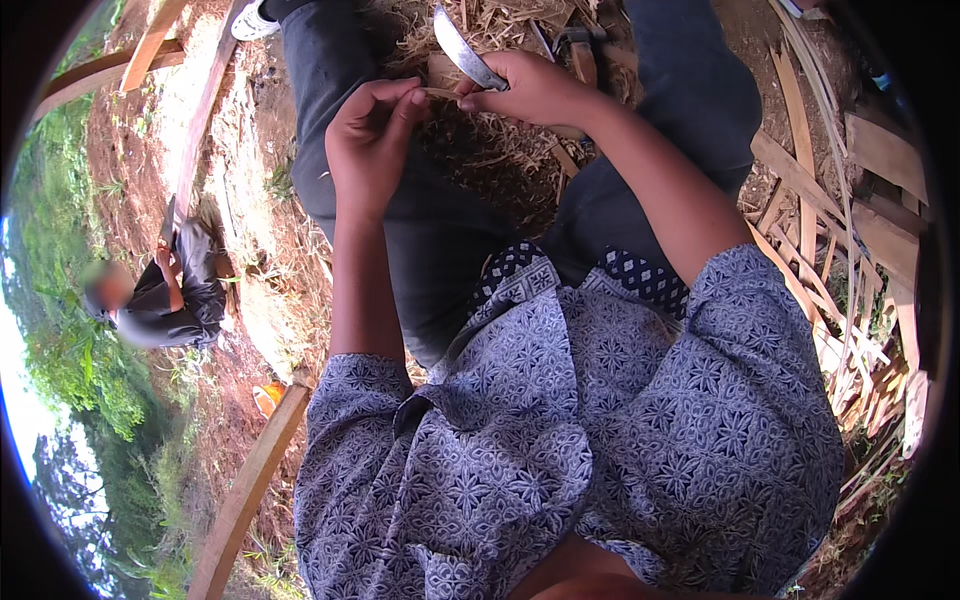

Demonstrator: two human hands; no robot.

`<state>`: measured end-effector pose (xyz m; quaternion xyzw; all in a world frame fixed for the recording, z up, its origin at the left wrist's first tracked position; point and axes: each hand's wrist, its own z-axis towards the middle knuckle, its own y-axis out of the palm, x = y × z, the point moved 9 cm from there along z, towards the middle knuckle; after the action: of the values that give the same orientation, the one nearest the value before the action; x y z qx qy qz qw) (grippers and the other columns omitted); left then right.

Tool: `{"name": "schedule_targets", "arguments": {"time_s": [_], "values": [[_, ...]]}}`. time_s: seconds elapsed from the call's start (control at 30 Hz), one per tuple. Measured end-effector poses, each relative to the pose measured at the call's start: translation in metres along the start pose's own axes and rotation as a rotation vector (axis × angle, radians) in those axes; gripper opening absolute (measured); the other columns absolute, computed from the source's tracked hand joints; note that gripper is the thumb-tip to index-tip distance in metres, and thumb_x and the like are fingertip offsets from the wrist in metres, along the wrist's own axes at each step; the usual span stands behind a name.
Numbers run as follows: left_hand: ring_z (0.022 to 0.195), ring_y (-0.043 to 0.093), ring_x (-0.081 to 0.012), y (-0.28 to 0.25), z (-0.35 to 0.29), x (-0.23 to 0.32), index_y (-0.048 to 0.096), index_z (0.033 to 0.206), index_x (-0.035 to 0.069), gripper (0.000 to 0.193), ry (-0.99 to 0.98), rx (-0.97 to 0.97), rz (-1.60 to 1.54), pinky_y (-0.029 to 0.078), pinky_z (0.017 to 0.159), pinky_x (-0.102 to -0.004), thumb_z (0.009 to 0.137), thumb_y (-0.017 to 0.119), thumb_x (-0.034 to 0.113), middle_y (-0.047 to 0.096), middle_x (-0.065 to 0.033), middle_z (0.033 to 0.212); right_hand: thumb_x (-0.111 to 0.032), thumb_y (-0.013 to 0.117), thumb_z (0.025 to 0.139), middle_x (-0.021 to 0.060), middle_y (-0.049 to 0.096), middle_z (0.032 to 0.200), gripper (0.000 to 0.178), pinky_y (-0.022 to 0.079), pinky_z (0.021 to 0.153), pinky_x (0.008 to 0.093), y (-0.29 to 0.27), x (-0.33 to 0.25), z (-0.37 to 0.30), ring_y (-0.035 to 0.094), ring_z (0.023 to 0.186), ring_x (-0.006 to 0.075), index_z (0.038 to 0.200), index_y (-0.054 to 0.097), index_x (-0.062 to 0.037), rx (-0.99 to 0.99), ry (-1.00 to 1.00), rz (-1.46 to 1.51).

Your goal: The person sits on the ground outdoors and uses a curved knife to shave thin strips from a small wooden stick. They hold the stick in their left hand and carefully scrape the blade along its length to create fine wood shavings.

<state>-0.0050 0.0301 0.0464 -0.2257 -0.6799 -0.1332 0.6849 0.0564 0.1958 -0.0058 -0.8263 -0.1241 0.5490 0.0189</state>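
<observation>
My left hand (pixel 368 140) pinches one end of a thin, light strip of wood or bamboo (pixel 440 93) between thumb and fingertips. The strip runs across to my right hand (pixel 530 90), whose fingers are wrapped round a knife; the handle is hidden in the grip. The knife's curved, shiny blade (pixel 462 46) points away from me and leftward, and the strip's right end meets the right thumb and fingers near its base. Both hands are held between my knees, above ground strewn with shavings (pixel 515 150).
A hammer-like tool (pixel 580 50) lies among the shavings beyond my right hand. Split wood pieces and long strips (pixel 795 110) are piled on the right. Wooden beams (pixel 250 490) stand at the left. Farther left, another person (pixel 185 290) sits on the slope with a long blade.
</observation>
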Motion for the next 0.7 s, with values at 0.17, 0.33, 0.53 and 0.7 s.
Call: {"name": "schedule_targets", "arguments": {"time_s": [0.17, 0.33, 0.53, 0.7], "values": [[0.084, 0.068, -0.0111, -0.003, 0.002, 0.001, 0.07, 0.099, -0.002, 0.007, 0.143, 0.084, 0.213, 0.055, 0.079, -0.0247, 0.093, 0.072, 0.0, 0.073, -0.0064, 0.092, -0.035, 0.064, 0.099, -0.0002, 0.062, 0.077, 0.042, 0.05, 0.056, 0.0273, -0.028, 0.047, 0.019, 0.058, 0.06, 0.0079, 0.129, 0.06, -0.0066, 0.312, -0.018, -0.05], [0.082, 0.07, -0.013, 0.012, -0.002, 0.024, 0.072, 0.093, 0.002, 0.009, 0.263, 0.064, 0.545, 0.055, 0.075, -0.0259, 0.086, 0.076, -0.002, 0.073, -0.007, 0.089, -0.022, 0.052, 0.103, 0.0025, 0.06, 0.079, 0.05, 0.053, 0.065, 0.0317, -0.035, 0.085, -0.005, 0.061, 0.067, 0.0116, 0.149, 0.044, -0.0067, 0.343, 0.184, -0.055], [0.077, 0.07, -0.0177, 0.011, -0.01, 0.038, 0.071, 0.09, 0.001, 0.008, 0.336, 0.107, 0.562, 0.055, 0.068, -0.0275, 0.086, 0.074, -0.004, 0.072, -0.0098, 0.088, -0.022, 0.042, 0.108, 0.004, 0.064, 0.086, 0.047, 0.05, 0.051, 0.0262, 0.011, 0.063, -0.04, 0.058, 0.06, 0.0082, 0.154, 0.037, -0.0144, 0.13, 0.26, 0.227], [0.077, 0.07, -0.0205, 0.015, -0.017, 0.058, 0.071, 0.091, 0.003, 0.011, 0.352, 0.028, 0.68, 0.054, 0.067, -0.0287, 0.084, 0.074, -0.005, 0.071, -0.0095, 0.089, -0.021, 0.044, 0.106, 0.0039, 0.067, 0.084, 0.039, 0.048, 0.054, 0.0265, 0.009, 0.06, -0.052, 0.058, 0.06, 0.0088, 0.145, 0.043, -0.0141, 0.216, 0.18, 0.196]]}}
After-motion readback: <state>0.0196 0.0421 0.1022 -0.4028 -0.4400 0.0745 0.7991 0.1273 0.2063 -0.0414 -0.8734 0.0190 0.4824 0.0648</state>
